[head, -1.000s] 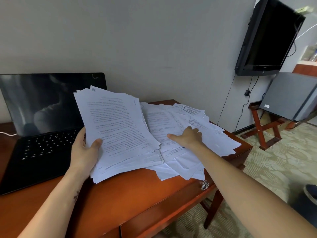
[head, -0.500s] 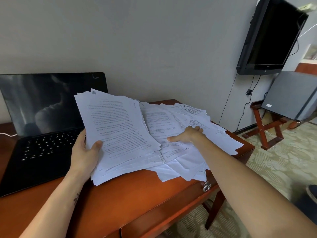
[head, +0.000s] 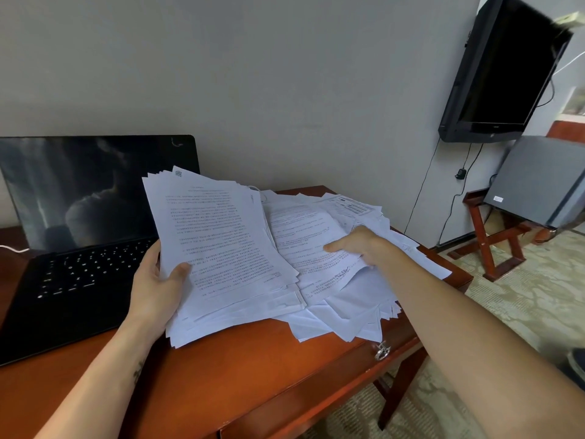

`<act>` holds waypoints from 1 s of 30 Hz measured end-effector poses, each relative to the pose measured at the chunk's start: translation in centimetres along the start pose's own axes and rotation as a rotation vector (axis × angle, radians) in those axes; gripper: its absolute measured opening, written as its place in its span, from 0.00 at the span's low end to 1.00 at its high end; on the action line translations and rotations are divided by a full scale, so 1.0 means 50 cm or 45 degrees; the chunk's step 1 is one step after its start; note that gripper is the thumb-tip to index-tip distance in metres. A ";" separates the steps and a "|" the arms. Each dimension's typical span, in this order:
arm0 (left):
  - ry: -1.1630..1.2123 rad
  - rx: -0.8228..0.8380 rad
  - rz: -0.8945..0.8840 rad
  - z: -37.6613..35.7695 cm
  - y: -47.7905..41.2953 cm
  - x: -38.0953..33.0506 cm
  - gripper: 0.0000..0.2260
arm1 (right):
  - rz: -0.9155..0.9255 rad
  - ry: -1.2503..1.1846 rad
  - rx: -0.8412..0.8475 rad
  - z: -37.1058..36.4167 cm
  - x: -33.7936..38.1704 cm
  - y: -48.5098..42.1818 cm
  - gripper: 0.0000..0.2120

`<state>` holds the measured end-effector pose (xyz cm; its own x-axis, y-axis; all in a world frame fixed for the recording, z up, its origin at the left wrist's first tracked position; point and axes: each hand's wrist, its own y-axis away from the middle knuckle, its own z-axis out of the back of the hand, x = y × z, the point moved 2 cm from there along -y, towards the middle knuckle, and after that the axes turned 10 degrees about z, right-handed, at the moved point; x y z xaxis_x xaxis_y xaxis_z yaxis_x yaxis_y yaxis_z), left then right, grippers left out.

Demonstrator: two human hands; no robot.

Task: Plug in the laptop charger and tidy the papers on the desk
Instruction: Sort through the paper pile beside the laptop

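Papers occupy both hands. The left hand (head: 155, 289) grips a thick stack of printed sheets (head: 221, 242) at its lower left edge. The thumb lies on the top page and the fingers are behind the stack, so the stack is tilted up, with its lower end on the wooden desk (head: 253, 375).

The right hand (head: 357, 245) holds some sheets of the loose pile of papers (head: 345, 299). Its thumb presses on top of a printed page and the other fingers curl under the edge of that page. The two grips are near each other, and the stack in the left grip overlaps the near border of the pile.

Around and below the right hand the pile spreads untidily toward the far corner of the desk, and some sheets pass over the desk edge. Below this grip, a metal ring pull (head: 381, 351) hangs on the front of the desk.

On the outer side of the left hand an open black laptop (head: 79, 264) sits with a dark screen, its keyboard just beside the back of the hand. Farther from this grip, past the laptop, a thin white cable (head: 14, 248) lies on the desk; where it ends I cannot tell.

Well apart from the right grip, a black television (head: 500, 74) hangs on the wall. Under it a grey box (head: 538, 182) rests on a wooden folding stand (head: 482, 239).
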<state>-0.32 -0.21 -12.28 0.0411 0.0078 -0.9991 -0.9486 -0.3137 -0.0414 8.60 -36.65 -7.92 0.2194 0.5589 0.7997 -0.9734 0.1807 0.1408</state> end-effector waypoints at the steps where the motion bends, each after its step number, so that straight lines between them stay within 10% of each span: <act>1: -0.003 -0.002 0.003 0.000 -0.001 0.000 0.22 | -0.009 -0.060 0.019 0.005 -0.005 -0.005 0.50; 9: -0.005 -0.004 -0.012 -0.002 0.003 -0.003 0.22 | 0.048 -0.368 -0.048 0.029 -0.031 0.029 0.31; 30: -0.029 0.018 -0.041 -0.014 0.028 -0.012 0.20 | 0.203 -0.874 -0.516 0.087 -0.164 0.127 0.22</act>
<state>-1.44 -1.34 -11.74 0.0647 0.0396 -0.9971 -0.9513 -0.2993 -0.0736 0.32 -43.58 -11.03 -0.1372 0.0054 0.9905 -0.8613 0.4932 -0.1220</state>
